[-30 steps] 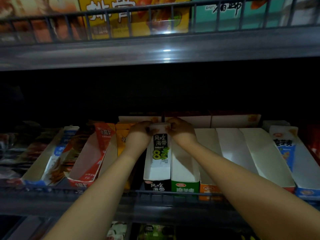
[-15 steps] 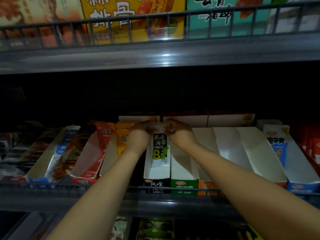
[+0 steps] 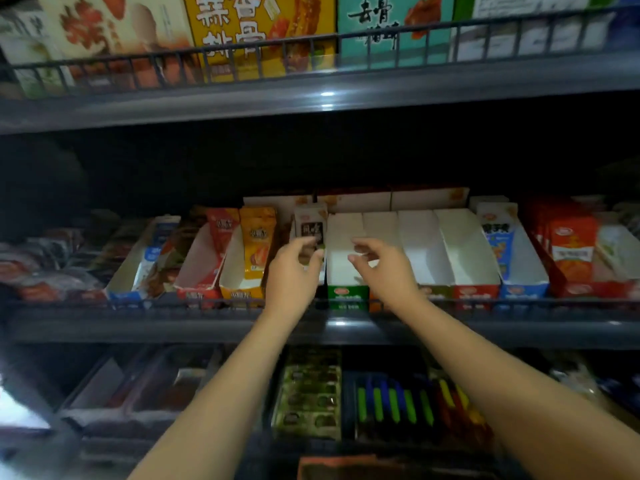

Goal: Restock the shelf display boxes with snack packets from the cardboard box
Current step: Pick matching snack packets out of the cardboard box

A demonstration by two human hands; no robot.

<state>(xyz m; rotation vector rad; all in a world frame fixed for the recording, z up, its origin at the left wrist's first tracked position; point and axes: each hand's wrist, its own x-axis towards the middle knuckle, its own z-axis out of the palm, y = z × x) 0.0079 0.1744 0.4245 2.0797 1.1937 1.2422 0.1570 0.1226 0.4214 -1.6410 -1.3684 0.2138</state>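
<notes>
From the head view, you are drawing both hands back toward the middle shelf's front rail [image 3: 207,304]: your left hand [image 3: 294,271] and right hand [image 3: 381,268] are hanging loosely curled, holding nothing, having let go of the black-and-white snack packet [image 3: 310,225]. It is now standing upright at the rear of its narrow white cardboard display box [image 3: 322,271], so that packet looks stocked, and the neighbouring green-fronted white display box [image 3: 346,258] looks unfilled.

Shelf edge [image 3: 311,102]: grey metal, smooth, semi-gloss, catching light glare. 
Wire rail [image 3: 242,53]: dark metal rod. 
Display boxes [image 3: 415,251]: matt white paperboard inside, printed colour fronts. 
Snack packet [image 3: 310,223]: smooth printed film. 
Orange packet [image 3: 258,237], left: glossy plastic film. 
Upper cartons [image 3: 256,26]: printed glossy card.
</notes>
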